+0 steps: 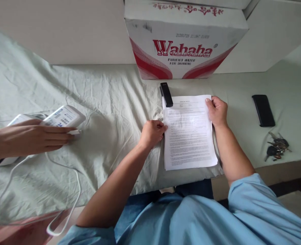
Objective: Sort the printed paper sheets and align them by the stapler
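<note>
Framing a stack of papers (191,146) from both sides in the head view, a person in blue steadies the sheets on a cloth (114,88). The left hand (151,134) has its fingers curled in, thumb and forefinger apparently pinching the near edge, though their undersides are hidden. The right hand (218,110) pinches the opposite edge close to the far corner, thumb on top.

The papers lie directly between the two sets of fingers, long axis running away from the body. A stapler (166,94) sits over the far left corner, just beyond the left fingertips and well to the left of the right thumb, making the left hand the nearer one.

The papers are white, roughly squared and densely printed, the text too small to read; the edges show several sheets.

Beyond the fingers stands a carton (184,52). Right of the right hand lie a phone (263,110) and keys (278,146). Well left of the left fingers, a co-worker's hand (50,137) rests against a white device (66,117).
</note>
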